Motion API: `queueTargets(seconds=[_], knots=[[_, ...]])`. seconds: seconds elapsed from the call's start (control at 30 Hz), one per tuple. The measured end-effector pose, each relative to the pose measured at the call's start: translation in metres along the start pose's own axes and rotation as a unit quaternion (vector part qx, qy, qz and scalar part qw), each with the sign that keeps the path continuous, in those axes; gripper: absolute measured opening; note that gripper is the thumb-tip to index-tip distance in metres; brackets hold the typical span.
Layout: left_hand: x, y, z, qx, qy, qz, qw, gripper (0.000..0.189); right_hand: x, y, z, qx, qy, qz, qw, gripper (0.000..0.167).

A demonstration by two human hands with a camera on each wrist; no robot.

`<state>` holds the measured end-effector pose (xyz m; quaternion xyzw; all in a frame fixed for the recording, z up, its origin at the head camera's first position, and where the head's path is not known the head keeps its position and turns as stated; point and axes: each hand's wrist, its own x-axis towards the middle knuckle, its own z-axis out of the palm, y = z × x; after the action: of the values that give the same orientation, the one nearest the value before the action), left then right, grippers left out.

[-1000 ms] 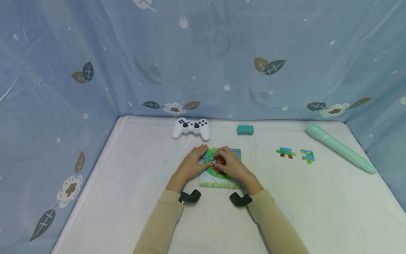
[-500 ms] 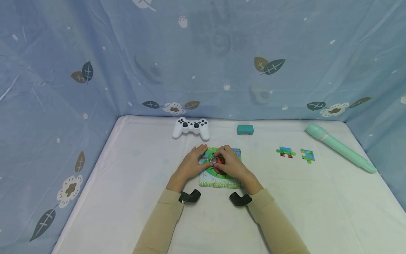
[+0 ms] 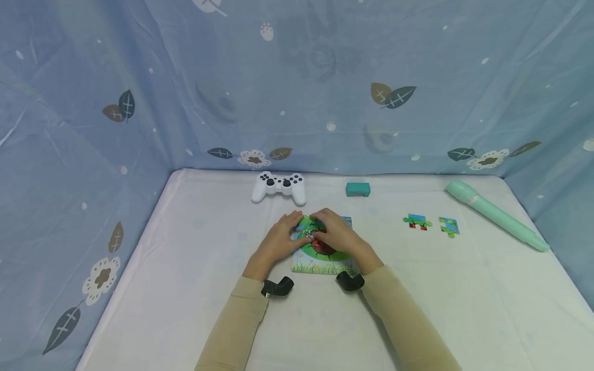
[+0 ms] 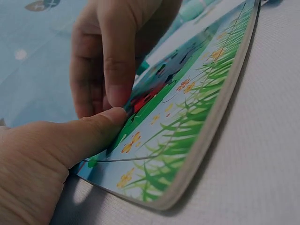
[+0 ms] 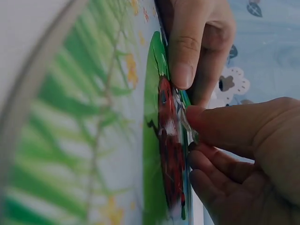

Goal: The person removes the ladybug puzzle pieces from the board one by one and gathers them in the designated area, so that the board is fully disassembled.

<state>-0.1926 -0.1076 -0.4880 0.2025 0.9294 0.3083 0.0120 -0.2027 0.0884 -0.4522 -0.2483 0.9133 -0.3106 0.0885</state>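
A square jigsaw board [image 3: 320,268] with a ladybug on grass lies in front of me. My left hand [image 3: 278,239] rests along its left side in the head view, fingers extended toward the far corner and thumb pressing near the ladybug's head. My right hand [image 3: 341,234] reaches over the board's far right part, thumb and bent fingers close to the left thumb. In the right wrist view the right thumb [image 5: 234,124] and fingers pinch a small grey-white edge of a puzzle piece [image 5: 185,117] beside the ladybug's red body; most of this piece is hidden.
Two loose puzzle pieces, one with red and black [image 3: 417,221] and one mostly blue and green [image 3: 449,225], lie to the right. A white game controller [image 3: 278,187] and a teal block [image 3: 358,189] sit behind the board. A mint-green microphone-shaped stick [image 3: 498,216] lies far right.
My right hand has shifted slightly forward and left over the board, its fingers nearer the far edge. More of the ladybug's red body shows beneath it. The left hand stays in place.
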Motion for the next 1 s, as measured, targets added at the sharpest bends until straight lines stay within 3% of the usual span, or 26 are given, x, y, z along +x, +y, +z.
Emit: queueTargets(seconds=[0.27, 1.0], knots=[[-0.0007, 0.0002, 0.0005, -0.001, 0.000, 0.002, 1.0000, 0.077, 0.0059, -0.0028, 0.0003, -0.039, -0.006, -0.002, 0.9992, 0.043], [0.0003, 0.0010, -0.0024, 0.014, -0.013, -0.005, 0.9998, 0.080, 0.0028, -0.0013, 0.0046, 0.011, 0.041, 0.013, 0.9990, 0.040]])
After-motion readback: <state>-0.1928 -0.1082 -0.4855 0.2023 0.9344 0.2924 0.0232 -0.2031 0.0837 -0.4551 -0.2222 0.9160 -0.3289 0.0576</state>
